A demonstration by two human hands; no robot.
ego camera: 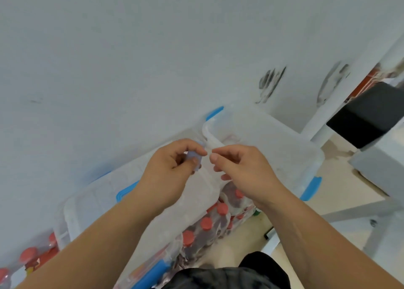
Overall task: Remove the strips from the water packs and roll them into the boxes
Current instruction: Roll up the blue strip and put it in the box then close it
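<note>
My left hand (175, 164) is closed around a small pale blue roll of strip (193, 158), pinched between thumb and fingers. My right hand (236, 164) is level with it, thumb and forefinger pinching the clear loose end of the same strip (209, 153). Both hands hover above two clear plastic boxes with blue latches: one to the right (273, 140) and one to the left (98, 197). Below the hands lies a shrink-wrapped water pack (209, 221) of bottles with red caps.
A white wall fills the upper view, with dark scuff marks (270, 84). More red-capped bottles (30, 258) lie at the lower left. A black block (367, 114) and white furniture legs (328, 118) stand at the right on a beige floor.
</note>
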